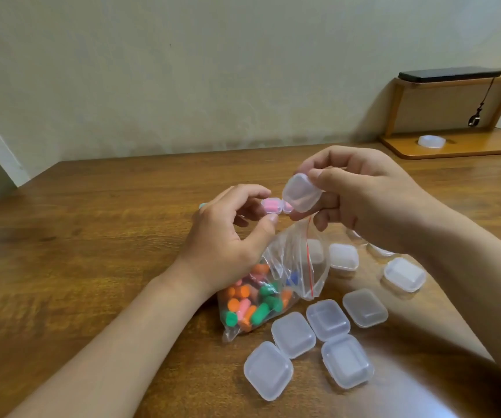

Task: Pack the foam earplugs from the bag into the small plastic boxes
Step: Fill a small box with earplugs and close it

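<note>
Foam earplugs (pixel 250 300) in orange, green, pink and blue are lying heaped inside a clear zip bag (pixel 296 260), which is resting on the wooden table (pixel 92 236) just below the two hands, its red-edged mouth gaping upward. The left hand (pixel 228 233) is pinching a small plastic box (pixel 272 205) between thumb and forefinger and holding it in the air above the bag; pink foam is showing through its clear wall. The right hand (pixel 364 194) is gripping a clear lid (pixel 302 193) with its thumb and curled fingers, and the lid is tilting up and away from the held box, just beside it. I cannot tell whether the two are hinged together. Five closed boxes (pixel 327 319) are sitting in a loose cluster on the table to the right of the bag, several touching each other, and they look empty. More boxes (pixel 404 274) are lying farther back, partly hidden under the right forearm. At the far right a wooden shelf (pixel 454 149) is standing on the table, carrying a roll of clear tape (pixel 431 141) on its lower board and a dark flat object (pixel 449 74) on top.
</note>
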`<action>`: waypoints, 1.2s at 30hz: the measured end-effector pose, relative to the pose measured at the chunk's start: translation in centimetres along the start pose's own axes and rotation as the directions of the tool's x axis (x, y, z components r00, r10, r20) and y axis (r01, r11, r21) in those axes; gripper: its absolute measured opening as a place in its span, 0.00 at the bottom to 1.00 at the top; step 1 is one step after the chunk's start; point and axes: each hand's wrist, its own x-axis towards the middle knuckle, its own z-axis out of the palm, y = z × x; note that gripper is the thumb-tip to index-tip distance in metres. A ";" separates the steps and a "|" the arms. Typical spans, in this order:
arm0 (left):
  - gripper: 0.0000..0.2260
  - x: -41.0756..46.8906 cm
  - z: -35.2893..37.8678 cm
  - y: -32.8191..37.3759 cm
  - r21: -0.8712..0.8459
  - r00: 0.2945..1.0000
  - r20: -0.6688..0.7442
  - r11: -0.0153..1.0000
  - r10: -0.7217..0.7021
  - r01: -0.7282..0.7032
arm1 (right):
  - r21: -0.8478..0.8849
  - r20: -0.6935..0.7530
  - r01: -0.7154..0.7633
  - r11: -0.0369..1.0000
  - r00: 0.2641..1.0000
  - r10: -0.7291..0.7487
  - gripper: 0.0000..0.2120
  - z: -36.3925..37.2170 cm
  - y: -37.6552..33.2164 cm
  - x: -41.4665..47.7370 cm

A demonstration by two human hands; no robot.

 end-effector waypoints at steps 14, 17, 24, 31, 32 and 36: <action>0.17 0.0 -0.4 0.5 0.055 0.979 -0.043 0.979 0.200 -0.198 | 0.029 0.083 -0.005 1.000 0.997 0.002 0.08 0.7 0.4 -0.1; 0.17 0.0 -0.3 0.6 0.051 0.982 -0.069 0.983 0.178 -0.175 | 0.020 0.145 0.007 1.000 0.989 -0.010 0.10 0.5 0.3 -0.3; 0.12 0.0 -0.4 0.7 0.038 0.966 -0.114 0.972 0.234 -0.231 | 0.028 0.051 0.016 0.999 0.999 -0.018 0.09 0.5 0.6 0.0; 0.15 0.1 -0.4 0.3 0.114 0.946 -0.105 0.949 0.305 -0.293 | -0.099 0.035 0.066 0.993 0.997 -0.063 0.07 0.9 0.5 -0.2; 0.15 0.1 -0.4 0.3 0.117 0.944 -0.127 0.950 0.303 -0.289 | -0.087 0.068 0.053 0.995 0.997 -0.047 0.10 0.9 0.5 -0.3; 0.13 0.0 -0.4 0.3 0.102 0.945 -0.167 0.958 0.282 -0.268 | -0.161 0.108 0.065 0.985 0.993 -0.048 0.17 1.5 0.6 -0.4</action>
